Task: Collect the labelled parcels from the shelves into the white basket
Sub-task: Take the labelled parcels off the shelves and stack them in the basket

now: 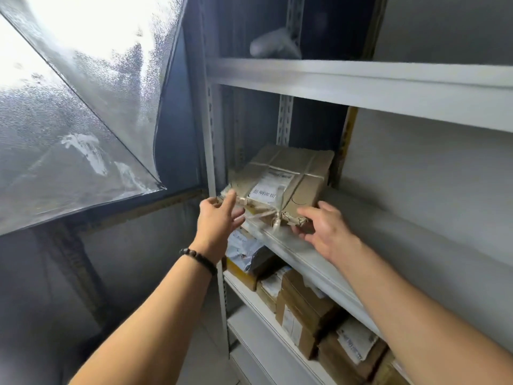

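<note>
Brown cardboard, bound crosswise with pale string (277, 218) knotted at the near edge, white printed label (270, 184) on top: parcel (291, 168) lying flat on the middle shelf (388, 226) of a white metal rack (209, 134), at the shelf's left end, near edge right at the front lip. Left hand (219, 218) at the near left corner of the parcel, fingers straight and spread wide, gripping nothing; fingertips level with the corner, actual contact hard to tell through the blur. Dark bead bracelet (198, 258) round the left wrist. Right hand (324, 226) at the crumpled near right corner, thumb on top and fingers curled underneath, pinching that corner of the parcel. Both forearms bare, reaching up and forward from the bottom of the view. One level down, more labelled cardboard boxes (302, 309) packed side by side, with a grey plastic mailer bag (244, 245) lying on the leftmost ones, just under the left hand. Up on the top shelf, a pale grey wrapped bundle (273, 45), blurred, beside a perforated upright. Left of the rack, a sheet of clear plastic (69, 120), speckled with droplets, bright light behind, slanting away from a dark blue frame
</note>
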